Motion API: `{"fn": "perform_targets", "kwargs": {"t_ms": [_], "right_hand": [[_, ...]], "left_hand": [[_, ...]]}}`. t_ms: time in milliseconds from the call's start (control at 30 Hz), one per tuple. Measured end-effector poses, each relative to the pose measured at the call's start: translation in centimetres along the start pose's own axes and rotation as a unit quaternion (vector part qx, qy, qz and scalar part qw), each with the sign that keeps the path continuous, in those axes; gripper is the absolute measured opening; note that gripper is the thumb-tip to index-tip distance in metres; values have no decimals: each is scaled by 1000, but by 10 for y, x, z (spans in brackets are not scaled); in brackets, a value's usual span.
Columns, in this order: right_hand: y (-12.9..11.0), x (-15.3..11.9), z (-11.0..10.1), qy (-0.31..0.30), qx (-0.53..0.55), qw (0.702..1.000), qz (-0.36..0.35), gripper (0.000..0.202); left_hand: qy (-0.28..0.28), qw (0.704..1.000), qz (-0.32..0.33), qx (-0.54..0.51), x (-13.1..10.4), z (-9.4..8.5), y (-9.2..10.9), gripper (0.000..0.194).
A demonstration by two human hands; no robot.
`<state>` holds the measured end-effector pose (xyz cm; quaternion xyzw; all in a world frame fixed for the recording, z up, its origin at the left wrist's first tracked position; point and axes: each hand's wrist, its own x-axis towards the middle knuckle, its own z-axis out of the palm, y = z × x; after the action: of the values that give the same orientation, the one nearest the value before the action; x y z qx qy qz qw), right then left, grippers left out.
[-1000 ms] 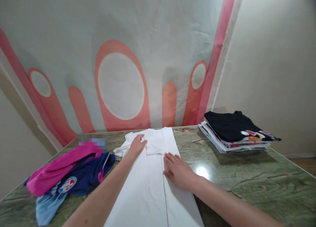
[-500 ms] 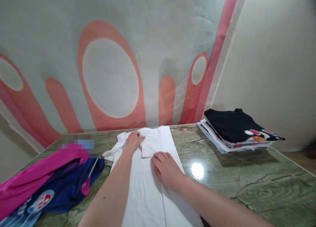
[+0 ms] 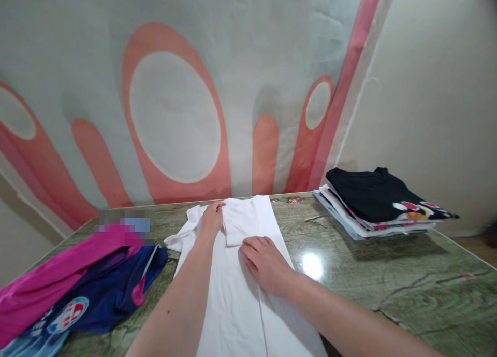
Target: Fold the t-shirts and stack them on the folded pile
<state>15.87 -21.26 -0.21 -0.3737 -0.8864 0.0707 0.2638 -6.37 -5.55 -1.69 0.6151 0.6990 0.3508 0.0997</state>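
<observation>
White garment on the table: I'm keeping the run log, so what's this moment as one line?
white garment: on table, partly folded | left hand: on far part | right hand: at flap's edge | folded stack: right | loose clothes: left

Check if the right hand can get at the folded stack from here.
Likely yes: the right hand lies atop the white garment, and nothing stands on the tabletop between it and the folded stack. Depth is hard to judge.

On the tabletop, loose clothes lie left, a shirt mid-way, stacked garments right; a wall banner behind.
</observation>
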Motion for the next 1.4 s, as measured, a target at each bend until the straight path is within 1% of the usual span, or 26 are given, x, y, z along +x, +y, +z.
{"fn": "perform_targets", "kwargs": {"t_ms": [233, 367, 433, 567, 667, 767, 867, 900, 1033, 1133, 1233, 1267, 1333, 1400], "right_hand": [[0, 1, -2, -7, -3, 1000, 0, 26], [1, 0, -1, -8, -1, 1000, 4, 29], [1, 0, -1, -8, 0, 1000, 3, 29], [1, 1, -1, -6, -1, 1000, 0, 29], [1, 0, -2, -5, 1, 1000, -1, 30], [2, 1, -2, -5, 5, 1000, -3, 29], [2, 1, -1, -5, 8, 1000, -9, 27], [2, 1, -1, -4, 9, 1000, -10, 27], [2, 1, 1, 3, 15, 1000, -8, 31], [3, 0, 4, 15, 13, 1000, -6, 39], [4, 0, 6, 13, 11, 1000, -11, 36], [4, 0, 7, 10, 13, 1000, -12, 34], [4, 1, 7, 5, 18, 1000, -16, 32], [3, 1, 6, 7, 23, 1000, -18, 33]], "left_hand": [[-44, 999, 2, -8, 3, -4, -5, 41], [-50, 999, 5, 0, 0, -6, -3, 32], [-48, 999, 1, 6, -2, -7, -1, 31], [-44, 999, 12, 19, -6, -8, 4, 46], [-24, 999, 21, 9, -7, -9, 8, 41], [1, 1000, 10, -16, -7, -7, 13, 36], [-16, 999, 5, -30, -6, -4, 14, 26], [-26, 999, 5, -32, -6, -3, 14, 25], [-35, 999, -1, -34, -3, -2, 9, 35], [-30, 999, -3, -30, -2, -3, 7, 37], [-39, 999, 3, -30, -4, -4, 9, 39], [-45, 998, 5, -34, -5, -5, 10, 44], [-57, 997, 1, -50, -7, -6, 13, 61], [-68, 996, -25, -61, -9, -9, 17, 78]]}}
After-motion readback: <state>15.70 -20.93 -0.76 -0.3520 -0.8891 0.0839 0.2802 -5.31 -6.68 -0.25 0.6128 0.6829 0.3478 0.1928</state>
